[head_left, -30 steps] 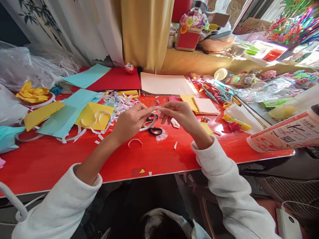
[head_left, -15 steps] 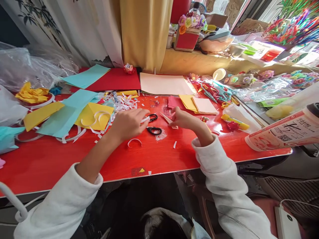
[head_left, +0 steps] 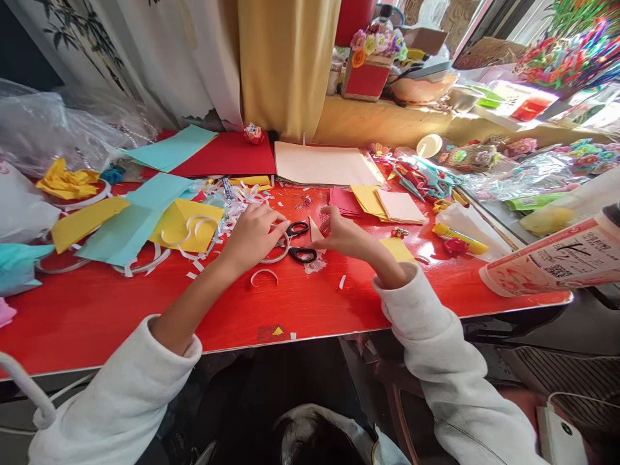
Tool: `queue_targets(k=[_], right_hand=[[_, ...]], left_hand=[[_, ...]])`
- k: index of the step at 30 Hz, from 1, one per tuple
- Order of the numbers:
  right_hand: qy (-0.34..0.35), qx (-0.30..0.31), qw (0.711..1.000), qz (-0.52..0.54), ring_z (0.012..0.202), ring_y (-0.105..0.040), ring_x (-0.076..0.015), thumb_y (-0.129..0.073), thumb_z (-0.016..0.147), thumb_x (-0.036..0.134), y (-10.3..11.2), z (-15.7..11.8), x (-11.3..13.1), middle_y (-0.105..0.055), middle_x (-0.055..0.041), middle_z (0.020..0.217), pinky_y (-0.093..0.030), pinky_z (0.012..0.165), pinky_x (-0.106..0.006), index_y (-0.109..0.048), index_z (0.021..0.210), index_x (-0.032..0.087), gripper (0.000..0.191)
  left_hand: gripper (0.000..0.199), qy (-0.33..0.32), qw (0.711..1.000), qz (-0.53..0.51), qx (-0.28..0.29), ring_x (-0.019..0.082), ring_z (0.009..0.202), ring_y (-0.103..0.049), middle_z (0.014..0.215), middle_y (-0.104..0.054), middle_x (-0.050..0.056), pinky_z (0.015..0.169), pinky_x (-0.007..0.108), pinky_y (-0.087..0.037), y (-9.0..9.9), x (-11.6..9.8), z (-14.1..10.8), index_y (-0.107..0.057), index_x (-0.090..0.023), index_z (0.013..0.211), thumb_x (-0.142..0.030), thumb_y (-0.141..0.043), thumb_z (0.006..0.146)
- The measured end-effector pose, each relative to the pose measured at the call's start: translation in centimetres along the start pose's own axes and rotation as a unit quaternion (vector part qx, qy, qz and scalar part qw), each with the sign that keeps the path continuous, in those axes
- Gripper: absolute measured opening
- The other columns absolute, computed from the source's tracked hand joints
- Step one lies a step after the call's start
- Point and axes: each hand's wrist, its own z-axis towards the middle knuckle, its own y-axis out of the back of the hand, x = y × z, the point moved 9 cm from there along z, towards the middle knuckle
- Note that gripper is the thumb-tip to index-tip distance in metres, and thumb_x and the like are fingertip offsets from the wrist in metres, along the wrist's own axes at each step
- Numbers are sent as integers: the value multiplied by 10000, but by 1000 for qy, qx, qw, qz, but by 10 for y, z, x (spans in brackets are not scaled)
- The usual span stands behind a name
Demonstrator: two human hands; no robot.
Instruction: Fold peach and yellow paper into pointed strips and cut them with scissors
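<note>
One red desk (head_left: 223, 323) stretches before us. Our left hand (head_left: 254, 236) curls, and we cannot tell whether it grips anything; our right hand (head_left: 345, 234) has its fingers parted. Black-handled scissors (head_left: 293, 252) lie between them, a pale ring (head_left: 279, 259) by our left thumb, folded pink paper (head_left: 316, 231) at our right thumb.

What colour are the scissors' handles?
Black: the handles show best in the head view.

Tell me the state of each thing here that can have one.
Small pink paper, folded.
Right hand, at that paper, grip unclear.
Left hand, fingers bent, grip unclear.
Scissors, handles spread, blades mostly hidden.
Large cup, dark lid on.
Yellow tube, lying on its side.
White device, cable plugged in.
</note>
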Motion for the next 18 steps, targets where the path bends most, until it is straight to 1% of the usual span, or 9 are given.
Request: queue_targets(k=[2, 4, 6, 8, 10, 12, 14, 16, 18], right_hand=[[-12, -12, 1000, -17, 691, -557, -176, -658, 660, 363, -2, 0, 0, -599, -76, 828, -415, 610, -295, -378, 1164, 134, 620], [-24, -35, 999, 10, 674, -558, -172, -619, 702, 365, 4, 0, 1, -598, -63, 771, -419, 610, -299, -390, 1154, 120, 563], [-20, -46, 993, 103, 691, -563, -159, -632, 692, 334, 13, -2, 6, -595, -52, 775, -431, 615, -286, -394, 1152, 122, 559], [17, -27, 971, 238, 735, -571, -136, -630, 695, 293, 19, -4, 19, -598, -44, 848, -446, 629, -258, -397, 1169, 159, 545], [50, 23, 940, 337, 734, -572, -116, -596, 726, 294, 16, -7, 34, -603, -32, 891, -454, 622, -239, -410, 1190, 200, 509], [61, 78, 915, 392, 714, -573, -107, -572, 741, 287, 5, -10, 45, -610, -27, 895, -460, 612, -231, -427, 1199, 212, 486], [67, 115, 897, 421, 717, -578, -103, -558, 747, 267, -8, -12, 52, -615, -25, 902, -472, 631, -231, -436, 1201, 214, 473], [73, 121, 895, 423, 741, -585, -102, -549, 757, 261, -15, -13, 54, -611, -22, 934, -484, 663, -238, -441, 1194, 227, 451], [84, 81, 910, 399, 771, -584, -101, -548, 772, 285, -9, -11, 53, -597, -22, 962, -490, 685, -240, -475, 1138, 230, 377]], left_hand=[[264, 6, 1000, 4, 1, 219, 917, -469, 883, -619, 65, 866, 380, -376, -1, 2, 0, -626, -162, 862, -309, -407, 855], [249, 13, 1000, -6, 0, 220, 926, -472, 887, -619, 65, 869, 380, -377, 0, 3, 0, -625, -161, 854, -296, -416, 849], [231, 29, 999, -38, -6, 218, 942, -480, 897, -618, 63, 877, 380, -376, 3, 4, 1, -625, -159, 846, -292, -437, 840], [220, 55, 991, -119, -2, 208, 941, -504, 925, -618, 58, 863, 366, -396, 5, 5, 0, -621, -164, 875, -316, -471, 825], [256, 71, 964, -254, 27, 188, 922, -536, 987, -610, 54, 822, 336, -432, 3, 1, 0, -603, -180, 961, -357, -500, 808], [311, 69, 919, -383, 54, 168, 898, -560, 1030, -603, 52, 785, 304, -457, 1, -6, -1, -583, -193, 1023, -393, -517, 795], [310, 65, 890, -449, 49, 158, 857, -572, 980, -616, 48, 760, 287, -464, 3, -10, -1, -602, -187, 980, -412, -545, 774], [277, 81, 881, -466, 15, 149, 786, -578, 877, -625, 36, 706, 276, -470, 7, -6, -1, -621, -179, 885, -416, -580, 747], [245, 105, 873, -476, -15, 139, 713, -575, 807, -616, 23, 634, 264, -475, 9, 2, -2, -612, -184, 829, -408, -601, 729]])
